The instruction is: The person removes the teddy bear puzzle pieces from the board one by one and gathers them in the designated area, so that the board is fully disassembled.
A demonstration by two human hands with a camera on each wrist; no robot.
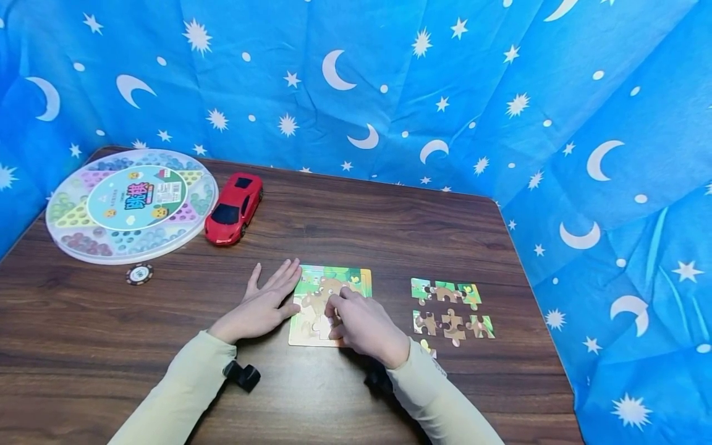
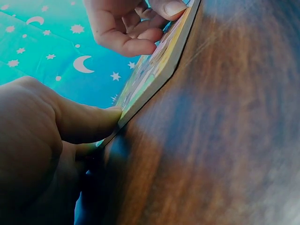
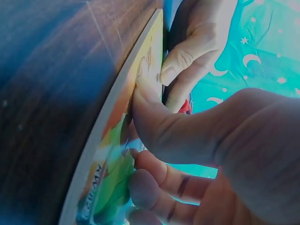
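A bear jigsaw board (image 1: 311,337) with a green and yellow border lies flat on the table. My left hand (image 1: 261,306) is spread along its left side, fingers extended, with the thumb against the board's edge in the left wrist view. Over the board's lower right is my right hand (image 1: 358,321), its fingers bent and the thumb (image 3: 152,98) touching the board's face. Whether a piece sits under those fingertips is hidden. To the right lie several loose jigsaw pieces, among them a brown bear piece (image 1: 453,324) and a green-edged piece (image 1: 481,326).
A round Chinese checkers box (image 1: 133,198) with marbles stands at the back left. Beside it is a red toy car (image 1: 233,210), and a poker chip (image 1: 139,274) lies in front. A blue star-and-moon curtain (image 1: 384,117) borders the brown wooden table (image 1: 345,216).
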